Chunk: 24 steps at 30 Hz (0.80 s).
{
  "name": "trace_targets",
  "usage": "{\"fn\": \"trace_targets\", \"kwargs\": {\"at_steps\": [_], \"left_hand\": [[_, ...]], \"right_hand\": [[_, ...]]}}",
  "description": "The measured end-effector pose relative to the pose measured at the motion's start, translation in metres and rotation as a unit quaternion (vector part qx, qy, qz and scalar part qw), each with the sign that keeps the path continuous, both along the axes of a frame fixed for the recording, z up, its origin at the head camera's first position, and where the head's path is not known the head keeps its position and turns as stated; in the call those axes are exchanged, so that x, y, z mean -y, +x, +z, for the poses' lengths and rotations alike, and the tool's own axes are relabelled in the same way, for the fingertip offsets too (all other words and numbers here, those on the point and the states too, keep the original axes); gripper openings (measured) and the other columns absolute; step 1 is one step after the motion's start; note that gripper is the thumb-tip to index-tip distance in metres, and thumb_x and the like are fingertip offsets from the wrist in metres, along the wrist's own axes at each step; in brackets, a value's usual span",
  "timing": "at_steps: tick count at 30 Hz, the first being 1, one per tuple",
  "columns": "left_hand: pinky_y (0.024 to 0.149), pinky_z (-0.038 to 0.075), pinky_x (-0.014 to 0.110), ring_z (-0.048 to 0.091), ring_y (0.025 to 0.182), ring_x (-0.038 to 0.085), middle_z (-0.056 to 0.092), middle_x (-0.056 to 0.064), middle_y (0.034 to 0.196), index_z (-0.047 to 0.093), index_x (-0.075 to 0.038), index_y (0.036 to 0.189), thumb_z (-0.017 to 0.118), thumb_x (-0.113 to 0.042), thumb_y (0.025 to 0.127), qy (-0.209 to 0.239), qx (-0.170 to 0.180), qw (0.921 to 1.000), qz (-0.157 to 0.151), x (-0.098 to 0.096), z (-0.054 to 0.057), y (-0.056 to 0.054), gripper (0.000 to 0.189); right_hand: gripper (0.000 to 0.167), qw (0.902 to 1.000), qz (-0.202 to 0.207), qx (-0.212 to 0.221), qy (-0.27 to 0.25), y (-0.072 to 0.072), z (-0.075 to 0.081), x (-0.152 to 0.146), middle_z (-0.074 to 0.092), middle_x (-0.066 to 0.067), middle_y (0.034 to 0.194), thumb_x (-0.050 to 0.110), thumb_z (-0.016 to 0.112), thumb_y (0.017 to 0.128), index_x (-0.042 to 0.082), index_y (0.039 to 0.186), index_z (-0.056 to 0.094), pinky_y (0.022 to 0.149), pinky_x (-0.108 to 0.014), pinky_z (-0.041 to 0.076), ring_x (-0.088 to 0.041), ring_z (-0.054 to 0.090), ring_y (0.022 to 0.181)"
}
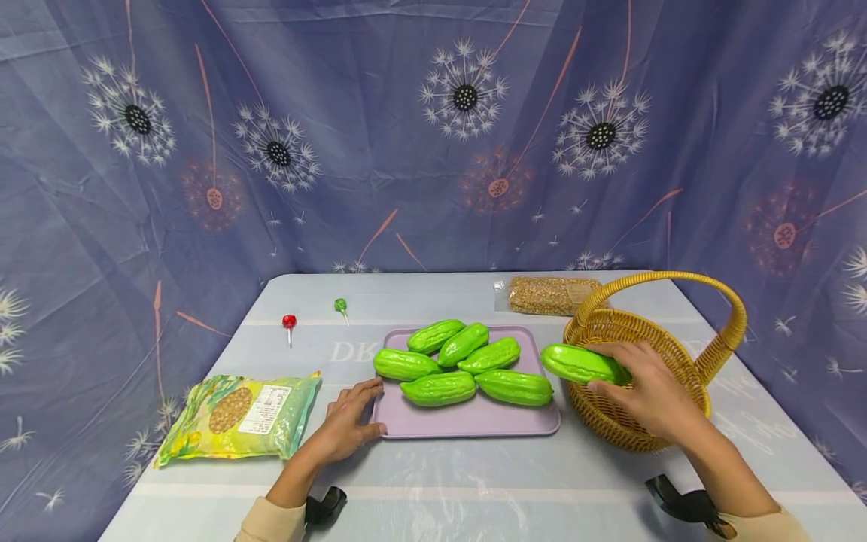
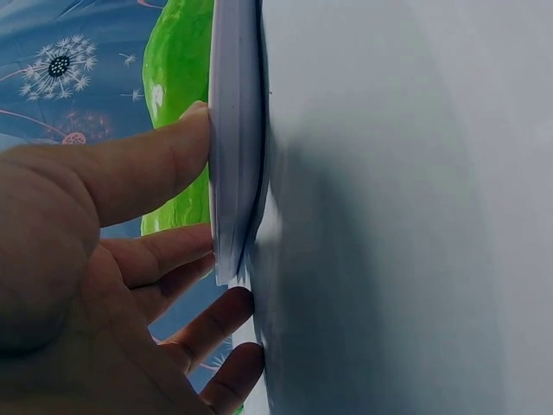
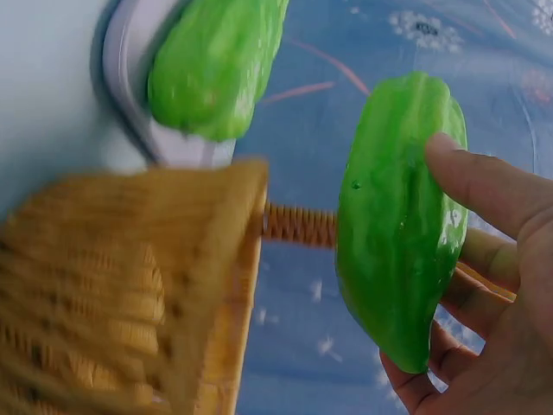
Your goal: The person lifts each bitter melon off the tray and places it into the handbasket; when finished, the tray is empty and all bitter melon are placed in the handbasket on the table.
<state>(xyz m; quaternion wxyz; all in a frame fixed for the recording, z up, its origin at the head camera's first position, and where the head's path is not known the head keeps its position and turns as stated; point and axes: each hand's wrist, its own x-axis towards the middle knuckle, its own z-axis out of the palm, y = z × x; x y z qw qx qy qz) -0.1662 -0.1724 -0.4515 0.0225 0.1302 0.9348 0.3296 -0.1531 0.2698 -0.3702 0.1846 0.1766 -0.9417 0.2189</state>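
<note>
R hand [image 1: 650,388] grips one green gourd [image 1: 576,363], thumb on one side & fingers on the other, hand only part-closed b/c the gourd is thick. That gourd is above the L rim of a wicker basket [image 1: 603,425] w/ tall arched handle, on the R side of a pale table [image 1: 474,489]. L hand [image 1: 348,425] is relaxed, fingers loosely spread, w/o hold of anything; its thumb touches the L edge of a lilac tray [image 1: 467,423], approx. mid-table. Six other gourds [image 1: 439,390] lie close together on the tray. Far L: yellow-green bag [image 1: 237,418] w/ white label. Behind it: red lollipop [image 1: 289,321] & green lollipop [image 1: 340,305], apart. Back R, by basket: clear pkt. of grain [image 1: 549,295]. Bkgd: blue-purple cloth [image 1: 372,150], dandelion print.
</note>
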Motion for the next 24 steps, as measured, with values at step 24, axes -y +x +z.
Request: {"fn": "trace_targets", "kwargs": {"at_steps": [24], "left_hand": [[0.085, 0.028, 0.039, 0.041, 0.123, 0.028, 0.043, 0.007, 0.145, 0.052, -0.004, 0.131, 0.074, -0.018, 0.078, 0.004, 0.005, 1.0000, 0.002, 0.000, 0.000, 0.002, 0.059]], "right_hand": [[0.051, 0.9984, -0.037, 0.034, 0.028, -0.023, 0.013, -0.066, 0.061, -0.021, 0.113, 0.026, 0.074, 0.081, 0.005, 0.123, 0.057, 0.065, -0.030, 0.032, -0.026, 0.045, 0.090]]}}
